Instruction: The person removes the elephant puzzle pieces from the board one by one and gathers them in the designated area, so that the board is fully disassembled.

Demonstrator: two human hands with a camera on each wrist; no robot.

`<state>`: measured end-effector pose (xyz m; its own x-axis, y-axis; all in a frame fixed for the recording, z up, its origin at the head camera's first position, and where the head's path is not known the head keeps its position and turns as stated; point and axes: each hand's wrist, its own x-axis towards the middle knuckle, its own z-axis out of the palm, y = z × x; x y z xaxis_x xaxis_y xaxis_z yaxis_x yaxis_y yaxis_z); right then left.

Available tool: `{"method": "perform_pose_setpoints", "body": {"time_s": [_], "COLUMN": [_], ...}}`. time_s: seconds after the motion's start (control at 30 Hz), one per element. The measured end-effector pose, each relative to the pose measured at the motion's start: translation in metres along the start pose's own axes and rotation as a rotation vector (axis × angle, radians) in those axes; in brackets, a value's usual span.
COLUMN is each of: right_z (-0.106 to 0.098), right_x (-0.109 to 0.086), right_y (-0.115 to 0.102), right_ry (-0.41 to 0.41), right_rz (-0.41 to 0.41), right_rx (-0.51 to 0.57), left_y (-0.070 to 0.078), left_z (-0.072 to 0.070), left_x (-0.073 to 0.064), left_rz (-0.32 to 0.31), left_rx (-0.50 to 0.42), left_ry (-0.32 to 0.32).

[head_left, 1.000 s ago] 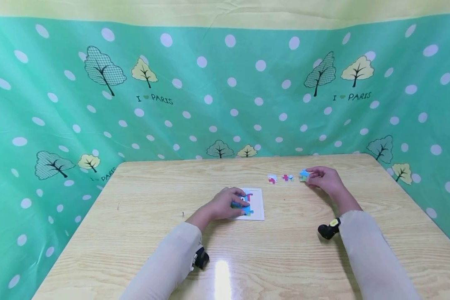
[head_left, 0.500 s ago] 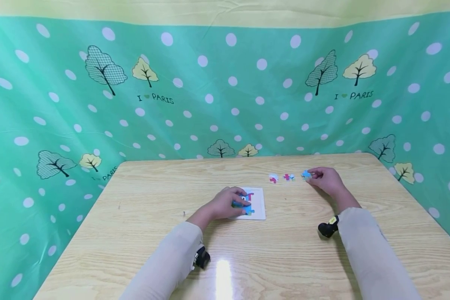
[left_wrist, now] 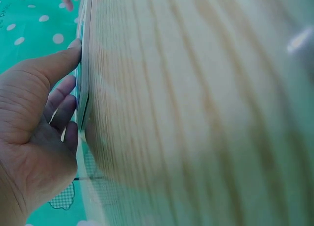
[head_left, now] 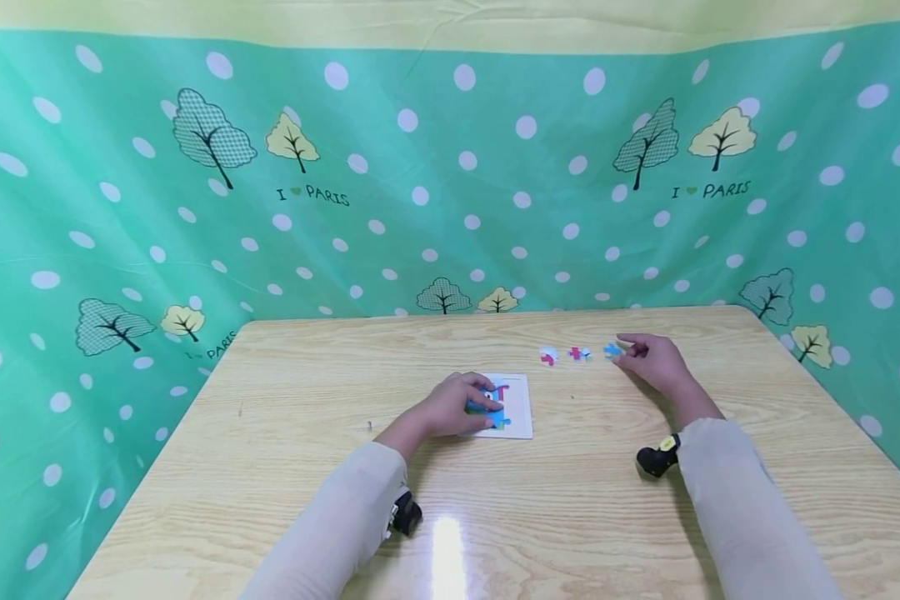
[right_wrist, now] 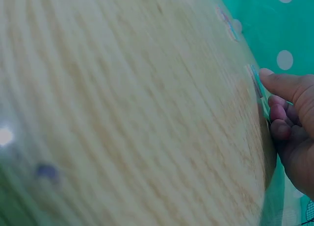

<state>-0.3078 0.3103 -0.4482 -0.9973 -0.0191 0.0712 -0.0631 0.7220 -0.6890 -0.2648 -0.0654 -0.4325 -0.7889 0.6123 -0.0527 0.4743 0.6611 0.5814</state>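
My left hand rests over a white puzzle board, thumb and fingers spread on the blue joined pieces set in its left part and hiding some of them. In the left wrist view the board appears edge-on, with the left hand against its top. Toward the back right, my right hand is beside a blue puzzle piece, its thumb and index finger apart. The right wrist view has the thumb of the right hand at the edge of that piece, which lies flat.
Two more groups of loose puzzle pieces lie left of the blue one: a white and pink piece and a pink and blue one. A tiny object is on the wooden table. A green dotted curtain hangs behind.
My right hand's index finger has lifted away from the blue puzzle piece, which now lies flatter, slightly apart from that finger. The left hand stays on the puzzle board.
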Motion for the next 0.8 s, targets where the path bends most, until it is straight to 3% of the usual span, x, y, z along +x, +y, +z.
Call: {"method": "perform_pose_setpoints", "body": {"time_s": [0.5,0.8], "right_z": [-0.002,-0.003], "right_x": [-0.011,-0.019], "right_y": [-0.012,-0.026], "right_ry": [0.02,0.018], "right_rz": [0.055,-0.018], "right_rx": [0.202,0.215], "left_y": [-0.003,-0.003], "left_z": [0.001,0.002], "left_x": [0.001,0.001], "left_rz": [-0.006,-0.008], "left_rx": [-0.009,0.002], "left_ry": [0.002,0.008]}}
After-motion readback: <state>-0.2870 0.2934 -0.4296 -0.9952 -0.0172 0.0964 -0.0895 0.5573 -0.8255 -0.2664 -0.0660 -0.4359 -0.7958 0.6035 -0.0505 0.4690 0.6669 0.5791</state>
